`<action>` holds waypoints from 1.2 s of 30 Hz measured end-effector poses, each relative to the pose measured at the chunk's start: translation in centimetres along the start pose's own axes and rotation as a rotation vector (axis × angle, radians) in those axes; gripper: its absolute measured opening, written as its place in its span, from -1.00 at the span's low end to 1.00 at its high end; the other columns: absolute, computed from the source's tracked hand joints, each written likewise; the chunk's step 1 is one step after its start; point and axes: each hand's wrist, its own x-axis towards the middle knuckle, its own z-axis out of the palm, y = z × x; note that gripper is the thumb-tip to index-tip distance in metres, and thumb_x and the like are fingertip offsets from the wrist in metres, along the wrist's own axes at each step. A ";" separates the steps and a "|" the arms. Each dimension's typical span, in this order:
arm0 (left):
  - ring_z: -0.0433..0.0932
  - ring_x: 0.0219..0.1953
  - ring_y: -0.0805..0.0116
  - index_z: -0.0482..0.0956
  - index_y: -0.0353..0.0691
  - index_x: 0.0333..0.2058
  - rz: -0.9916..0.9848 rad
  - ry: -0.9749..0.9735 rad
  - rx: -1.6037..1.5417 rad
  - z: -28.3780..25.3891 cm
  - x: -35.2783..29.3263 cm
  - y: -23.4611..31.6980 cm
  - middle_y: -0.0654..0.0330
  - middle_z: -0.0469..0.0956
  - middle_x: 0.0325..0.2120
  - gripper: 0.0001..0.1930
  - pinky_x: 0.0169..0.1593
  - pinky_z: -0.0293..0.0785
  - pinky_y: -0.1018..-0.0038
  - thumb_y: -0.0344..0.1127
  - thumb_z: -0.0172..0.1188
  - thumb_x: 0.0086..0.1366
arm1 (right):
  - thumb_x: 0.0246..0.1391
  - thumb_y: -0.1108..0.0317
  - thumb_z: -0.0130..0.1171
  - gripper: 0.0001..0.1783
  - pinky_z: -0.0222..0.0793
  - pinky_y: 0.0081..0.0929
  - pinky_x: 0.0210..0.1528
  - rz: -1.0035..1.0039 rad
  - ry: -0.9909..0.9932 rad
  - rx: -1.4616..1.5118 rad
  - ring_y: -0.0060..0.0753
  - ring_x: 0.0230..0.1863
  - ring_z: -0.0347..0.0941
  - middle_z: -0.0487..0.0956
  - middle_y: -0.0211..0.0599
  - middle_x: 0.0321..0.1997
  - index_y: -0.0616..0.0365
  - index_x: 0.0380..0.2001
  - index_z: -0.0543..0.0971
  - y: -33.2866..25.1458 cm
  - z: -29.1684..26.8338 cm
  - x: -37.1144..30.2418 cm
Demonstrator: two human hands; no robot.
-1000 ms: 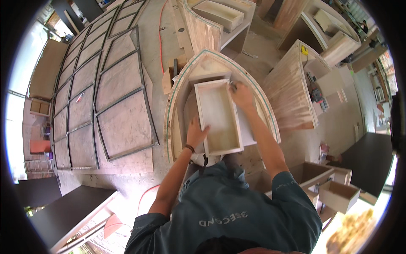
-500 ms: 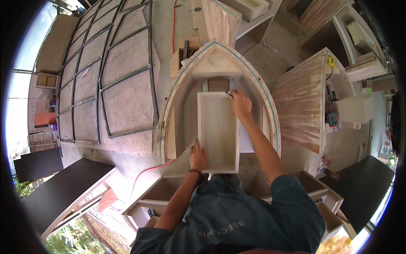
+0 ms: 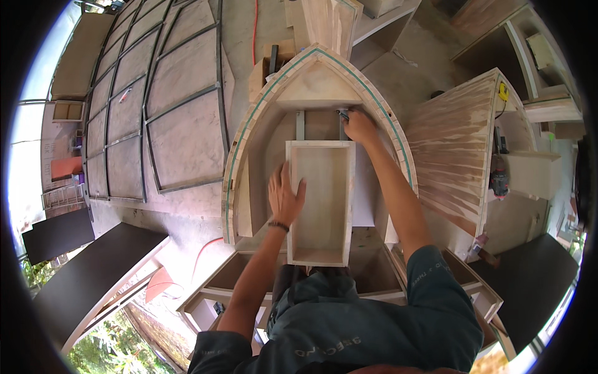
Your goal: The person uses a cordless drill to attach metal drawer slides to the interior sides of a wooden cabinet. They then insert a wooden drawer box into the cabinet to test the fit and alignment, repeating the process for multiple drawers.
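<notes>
A pale wooden drawer [image 3: 352,206] sits partly pulled out of a boat-shaped wooden cabinet [image 3: 240,168] with a green line along its rim. My left hand [image 3: 285,198] rests over the drawer's left side, its fingers stretched out and the thumb apart. Beyond the drawer's far right corner, my right hand [image 3: 360,126] is closed round a small dark tool [image 3: 342,115], whose kind is too small to tell. This tool is at the right metal drawer slide [image 3: 342,129]; the left slide [image 3: 300,124] lies bare behind the drawer.
To the right stands another curved cabinet [image 3: 442,149] with streaked wood, a tape measure [image 3: 503,92] and a power drill [image 3: 499,177] on it. A dark metal frame [image 3: 218,87] lies at the left. Open wooden compartments [image 3: 249,271] are close around my body.
My left hand has slid forward along the drawer's side and its fingers have spread. The drawer has come slightly toward me, while my right hand has moved past its far edge to the slide.
</notes>
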 end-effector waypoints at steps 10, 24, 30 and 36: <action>0.29 0.36 -0.04 0.32 -0.30 0.33 -0.161 -0.530 0.153 6.2 18.0 -1.7 -0.02 0.32 0.34 -0.27 0.39 0.23 0.12 0.13 0.05 0.36 | 0.34 -0.15 -0.09 -0.33 0.45 -0.07 0.22 0.176 -0.208 -0.214 0.08 0.20 0.54 0.25 0.01 0.50 0.20 0.15 0.59 -6.2 0.3 0.1; 0.13 0.45 0.04 0.33 -0.08 0.39 -0.199 -0.652 0.417 8.7 18.7 -1.8 0.10 0.16 0.46 -0.07 0.46 0.00 0.13 0.46 -0.03 0.22 | 0.21 -0.16 0.07 -0.26 0.45 -0.19 0.25 0.242 -0.215 -0.189 0.04 0.24 0.49 0.06 -0.09 0.59 0.27 0.19 0.54 -7.7 0.3 -1.2; 0.09 0.47 0.03 0.32 -0.08 0.39 -0.172 -0.615 0.419 8.5 18.1 -1.4 0.06 0.17 0.45 -0.05 0.46 -0.03 0.10 0.45 0.04 0.18 | 0.13 -0.18 0.12 -0.23 0.49 -0.20 0.21 0.238 -0.193 -0.223 0.02 0.22 0.52 0.07 -0.15 0.59 0.27 0.17 0.56 -7.2 1.3 -1.2; 0.08 0.47 0.07 0.35 -0.05 0.38 -0.204 -0.729 0.454 7.9 17.3 -1.1 0.09 0.11 0.48 -0.06 0.47 -0.09 0.16 0.48 -0.01 0.19 | 0.15 -0.24 0.09 -0.21 0.53 -0.14 0.15 0.241 -0.276 -0.251 0.03 0.16 0.56 0.14 -0.14 0.56 0.32 0.10 0.60 -8.7 -0.2 -3.1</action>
